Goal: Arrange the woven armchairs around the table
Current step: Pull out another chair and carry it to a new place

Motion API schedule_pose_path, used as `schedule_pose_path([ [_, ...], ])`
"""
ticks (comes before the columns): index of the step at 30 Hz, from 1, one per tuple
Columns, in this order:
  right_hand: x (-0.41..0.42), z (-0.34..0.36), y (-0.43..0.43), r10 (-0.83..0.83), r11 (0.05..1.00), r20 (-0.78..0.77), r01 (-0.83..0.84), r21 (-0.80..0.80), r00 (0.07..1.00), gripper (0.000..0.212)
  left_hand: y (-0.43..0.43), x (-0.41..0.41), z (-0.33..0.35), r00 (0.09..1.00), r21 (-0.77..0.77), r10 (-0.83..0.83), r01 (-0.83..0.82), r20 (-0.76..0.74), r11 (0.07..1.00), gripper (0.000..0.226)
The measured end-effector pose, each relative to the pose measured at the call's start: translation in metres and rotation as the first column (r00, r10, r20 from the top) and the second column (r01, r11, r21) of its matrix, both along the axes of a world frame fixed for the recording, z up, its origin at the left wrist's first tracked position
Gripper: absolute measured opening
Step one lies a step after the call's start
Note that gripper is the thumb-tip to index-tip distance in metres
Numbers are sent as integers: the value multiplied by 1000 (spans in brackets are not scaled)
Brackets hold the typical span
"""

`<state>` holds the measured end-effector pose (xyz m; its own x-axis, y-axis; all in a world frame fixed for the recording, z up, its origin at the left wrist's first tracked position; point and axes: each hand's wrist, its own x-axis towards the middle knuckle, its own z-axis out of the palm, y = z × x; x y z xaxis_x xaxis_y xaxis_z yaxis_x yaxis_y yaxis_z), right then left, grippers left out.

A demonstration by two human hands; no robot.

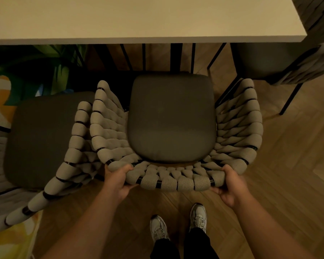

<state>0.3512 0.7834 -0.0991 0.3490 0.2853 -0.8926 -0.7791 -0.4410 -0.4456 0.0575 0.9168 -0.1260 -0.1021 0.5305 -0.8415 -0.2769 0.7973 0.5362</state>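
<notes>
A person's left hand and right hand each clasp the curved back rail of a grey rope-woven armchair with a dark seat cushion. It stands on the herringbone wood floor, facing the near edge of the pale rectangular table, just beside a matching armchair.

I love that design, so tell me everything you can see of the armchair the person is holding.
The armchair has a dark, smooth seat cushion inside a curved back and arms of thick beige woven cord over a thin black frame. It stands upright on the wooden floor, facing the pale table, seat front near its edge. The left hand and right hand grip the back's top rail. Another chair sits close beside it on the person's left.
</notes>
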Motion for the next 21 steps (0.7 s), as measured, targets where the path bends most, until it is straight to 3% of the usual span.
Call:
schedule_pose_path([
  [8, 2, 3, -1, 47, 999, 46, -46, -13, 998, 14, 1, -2, 6, 999, -22, -36, 35, -42, 999, 81],
  [14, -13, 47, -19, 235, 972, 38, -236, 25, 971, 29, -29, -14, 98, 970, 18, -222, 225, -95, 974, 76],
  [18, -44, 81, -38, 551, 832, 65, -542, -117, 832, 33, -69, -58, 156, 913, -15, -380, 383, -151, 924, 44],
  [21, -70, 106, -48, 768, 638, 73, -753, -158, 636, 26, -102, -100, 175, 889, -51, -401, 401, -221, 915, 29],
])
